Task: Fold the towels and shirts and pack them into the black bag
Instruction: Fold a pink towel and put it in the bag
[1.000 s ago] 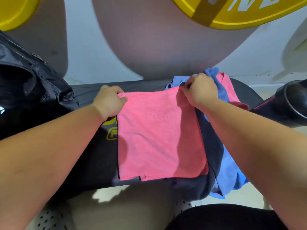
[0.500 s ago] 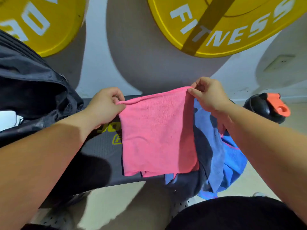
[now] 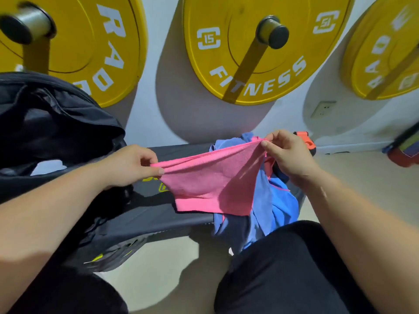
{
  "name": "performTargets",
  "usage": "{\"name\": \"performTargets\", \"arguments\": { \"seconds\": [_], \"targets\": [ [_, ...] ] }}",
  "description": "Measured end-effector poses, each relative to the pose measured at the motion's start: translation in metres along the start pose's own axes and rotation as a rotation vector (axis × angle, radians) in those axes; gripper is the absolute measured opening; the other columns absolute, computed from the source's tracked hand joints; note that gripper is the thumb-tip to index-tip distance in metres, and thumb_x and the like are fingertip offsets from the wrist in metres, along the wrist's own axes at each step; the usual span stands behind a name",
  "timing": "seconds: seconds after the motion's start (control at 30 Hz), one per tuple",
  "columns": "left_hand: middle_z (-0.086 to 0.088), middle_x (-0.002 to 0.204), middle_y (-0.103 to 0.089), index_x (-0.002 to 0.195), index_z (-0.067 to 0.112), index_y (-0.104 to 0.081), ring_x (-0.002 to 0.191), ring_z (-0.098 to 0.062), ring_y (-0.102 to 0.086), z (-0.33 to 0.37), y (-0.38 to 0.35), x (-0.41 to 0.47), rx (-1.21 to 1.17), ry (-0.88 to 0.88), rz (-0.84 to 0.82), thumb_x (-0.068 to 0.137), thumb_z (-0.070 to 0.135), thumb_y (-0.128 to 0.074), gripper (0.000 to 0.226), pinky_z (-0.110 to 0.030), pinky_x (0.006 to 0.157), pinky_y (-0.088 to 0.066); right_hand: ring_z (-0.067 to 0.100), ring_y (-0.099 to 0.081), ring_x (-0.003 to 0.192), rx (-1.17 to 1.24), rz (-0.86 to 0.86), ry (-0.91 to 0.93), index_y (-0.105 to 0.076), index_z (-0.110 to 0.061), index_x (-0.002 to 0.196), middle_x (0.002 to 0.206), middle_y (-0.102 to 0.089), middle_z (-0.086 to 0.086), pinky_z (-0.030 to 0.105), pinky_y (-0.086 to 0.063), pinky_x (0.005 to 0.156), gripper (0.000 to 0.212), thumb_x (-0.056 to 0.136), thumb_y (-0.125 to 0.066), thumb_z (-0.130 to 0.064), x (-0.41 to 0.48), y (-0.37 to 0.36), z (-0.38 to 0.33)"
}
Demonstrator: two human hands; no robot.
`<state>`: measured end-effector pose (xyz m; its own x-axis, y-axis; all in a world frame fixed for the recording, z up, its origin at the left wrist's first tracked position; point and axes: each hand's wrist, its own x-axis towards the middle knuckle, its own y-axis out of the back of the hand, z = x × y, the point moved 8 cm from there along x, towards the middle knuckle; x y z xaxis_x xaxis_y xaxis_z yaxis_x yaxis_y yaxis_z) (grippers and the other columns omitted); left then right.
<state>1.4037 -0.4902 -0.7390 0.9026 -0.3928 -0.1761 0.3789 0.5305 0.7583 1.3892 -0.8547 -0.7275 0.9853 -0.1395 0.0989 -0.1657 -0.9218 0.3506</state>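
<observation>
Above the bench's (image 3: pixel 154 214) middle, the pink towel (image 3: pixel 210 184) hangs between both hands. It is lifted off the surface, w/ its lower hem near the near edge; can't tell if the hem touches. The left hand (image 3: pixel 129 165) pinches one top corner betw. thumb & fingers. The right hand (image 3: pixel 288 155) pinches the other, a bit higher & closer to the wall, so the top edge runs fairly taut & the cloth sags below it. A second layer shows along the bottom hem, so the towel is prob. doubled & mid-fold. Holding it by the corners lets it hang straight so the edges line up before the next fold. At the bench's right end lies a heap of blue cloth (image 3: pixel 278 205) w/ some dark fabric, spilling over the near edge. These look like pieces not yet folded, within reach of the right hand. At the left end the black bag (image 3: pixel 56 123) sits w/ its mouth gaping toward the person, just beside the left forearm, handy for dropping folded pieces in; contents not visible. Behind the right hand an orange-capped bottle (image 3: pixel 305 139) is mostly hidden. Yellow plates (image 3: pixel 249 64) hang on the wall behind.
</observation>
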Motion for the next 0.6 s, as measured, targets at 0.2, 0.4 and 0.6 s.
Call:
{"name": "performTargets", "arguments": {
  "seconds": [0.2, 0.4, 0.6],
  "targets": [
    [-0.006, 0.065, -0.073, 0.071, 0.01, -0.074, 0.058, -0.013, -0.059, 0.011, 0.013, -0.033, -0.213, 0.015, 0.102, 0.077, 0.018, -0.084, 0.014, -0.02, 0.054, -0.043, 0.027, -0.044, 0.059, 0.247, -0.033, -0.069, -0.065, -0.015, 0.082, 0.07, -0.05, 0.015, 0.043, -0.042, 0.056, 0.009, 0.09, -0.07, -0.014, -0.023, -0.005, -0.001],
    [-0.004, 0.068, -0.072, 0.07, 0.011, -0.075, 0.061, -0.009, -0.061, 0.007, 0.048, -0.048, -0.196, -0.071, 0.35, 0.078, 0.008, -0.082, 0.01, -0.018, 0.06, -0.047, 0.01, -0.047, 0.056, 0.24, -0.139, -0.056, -0.064, -0.006, 0.095, 0.073, -0.049, 0.013, 0.015, -0.043, 0.052, 0.005, 0.093, -0.063, -0.001, -0.04, -0.022, -0.007],
    [-0.008, 0.062, -0.064, 0.073, 0.001, -0.064, 0.056, -0.012, -0.053, 0.001, 0.042, -0.05, -0.436, -0.06, 0.333, 0.076, -0.009, -0.077, 0.017, -0.023, 0.058, -0.042, 0.014, -0.054, 0.064, 0.368, -0.076, -0.052, -0.071, -0.025, 0.095, 0.075, -0.061, 0.004, 0.028, -0.044, 0.061, 0.02, 0.089, -0.069, -0.007, -0.048, -0.011, -0.018]
  ]
}}
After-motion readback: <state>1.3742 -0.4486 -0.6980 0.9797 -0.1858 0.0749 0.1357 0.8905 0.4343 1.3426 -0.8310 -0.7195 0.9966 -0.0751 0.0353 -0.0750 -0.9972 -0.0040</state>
